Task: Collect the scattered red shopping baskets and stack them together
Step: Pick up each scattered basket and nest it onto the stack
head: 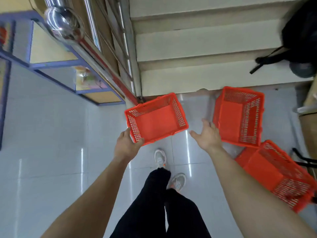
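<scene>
Bright, even light; streaky glare on the floor tiles [51, 134]; edges bent and perhaps motion-blurred.

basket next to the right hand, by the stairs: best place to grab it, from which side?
Probably the near rim. The basket by the stairs is tipped, its open mouth facing the camera, and the open right hand sits just left of that edge. Come from its left, fingers hooking over the rim; no handle visible.
</scene>
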{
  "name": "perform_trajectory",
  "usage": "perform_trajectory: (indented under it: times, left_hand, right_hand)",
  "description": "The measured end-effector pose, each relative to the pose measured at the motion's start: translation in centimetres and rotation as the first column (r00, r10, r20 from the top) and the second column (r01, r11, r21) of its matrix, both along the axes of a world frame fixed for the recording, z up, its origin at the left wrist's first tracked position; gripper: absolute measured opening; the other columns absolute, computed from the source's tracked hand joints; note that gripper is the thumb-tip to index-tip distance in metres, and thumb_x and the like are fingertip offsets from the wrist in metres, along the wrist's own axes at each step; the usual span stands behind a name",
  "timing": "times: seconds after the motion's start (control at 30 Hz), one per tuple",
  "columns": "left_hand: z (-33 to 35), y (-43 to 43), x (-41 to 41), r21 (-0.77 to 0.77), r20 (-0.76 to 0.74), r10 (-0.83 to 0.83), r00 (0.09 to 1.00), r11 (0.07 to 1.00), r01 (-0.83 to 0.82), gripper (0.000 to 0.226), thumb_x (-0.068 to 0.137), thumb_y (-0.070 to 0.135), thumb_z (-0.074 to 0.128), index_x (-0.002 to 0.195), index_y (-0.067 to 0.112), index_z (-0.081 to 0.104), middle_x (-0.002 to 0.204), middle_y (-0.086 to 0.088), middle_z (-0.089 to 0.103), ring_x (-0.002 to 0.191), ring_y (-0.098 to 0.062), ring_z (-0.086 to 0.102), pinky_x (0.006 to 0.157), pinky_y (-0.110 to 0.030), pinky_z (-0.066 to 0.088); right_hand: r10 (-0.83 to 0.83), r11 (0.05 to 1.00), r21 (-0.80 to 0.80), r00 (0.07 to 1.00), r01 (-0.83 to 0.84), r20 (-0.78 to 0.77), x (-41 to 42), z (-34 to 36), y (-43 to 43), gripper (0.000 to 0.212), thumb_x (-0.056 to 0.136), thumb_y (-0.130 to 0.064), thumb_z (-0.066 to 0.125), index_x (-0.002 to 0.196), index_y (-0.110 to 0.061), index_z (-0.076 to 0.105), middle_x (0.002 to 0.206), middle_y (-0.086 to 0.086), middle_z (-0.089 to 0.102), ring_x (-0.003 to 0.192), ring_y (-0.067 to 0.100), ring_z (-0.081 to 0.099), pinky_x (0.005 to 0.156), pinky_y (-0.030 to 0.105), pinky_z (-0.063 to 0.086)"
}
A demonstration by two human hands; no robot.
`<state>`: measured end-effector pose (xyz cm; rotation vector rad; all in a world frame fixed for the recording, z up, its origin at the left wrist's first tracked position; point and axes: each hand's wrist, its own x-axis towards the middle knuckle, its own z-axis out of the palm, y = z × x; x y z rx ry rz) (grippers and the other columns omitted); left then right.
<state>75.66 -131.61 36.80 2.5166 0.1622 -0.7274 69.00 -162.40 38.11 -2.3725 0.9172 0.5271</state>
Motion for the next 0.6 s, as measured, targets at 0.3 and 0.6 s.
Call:
perform_trajectory:
  times: [0.3, 0.6]
  left_hand:
    - [-19.6, -0.5, 6.6, 0.084, 0.025, 0.312, 0.95, 0.946, -0.313, 0.099, 0.078, 0.067, 0.066, 0.155, 0.019, 0.025, 0.155, -0.006, 0.04, 0.137, -0.029, 0.045, 0.105, -0.053, 0.045]
    - [-42.3, 1.5, 7.5, 0.14, 0.099, 0.476, 0.874, 0.863, -0.486, 0.098, 0.08, 0.054, 0.074, 0.154, 0.016, 0.022, 0.152, -0.012, 0.043, 0.134, -0.036, 0.047, 0.103, -0.061, 0.044]
  right_hand:
    - [0.092, 0.994, 0.06, 0.995, -0.094, 0.022, 10.2, -20.7, -3.9, 0.081, 0.082, -0.044, 0.069, 0.148, -0.013, 0.034, 0.14, 0.017, 0.046, 0.129, 0.037, 0.044, 0.105, 0.049, 0.039]
    - [0.152, 0.988, 0.024, 0.987, -0.154, 0.061, 15.5, -44.2, -5.6, 0.08, 0.084, -0.034, 0.071, 0.149, -0.007, 0.033, 0.141, 0.022, 0.041, 0.129, 0.043, 0.039, 0.107, 0.046, 0.033]
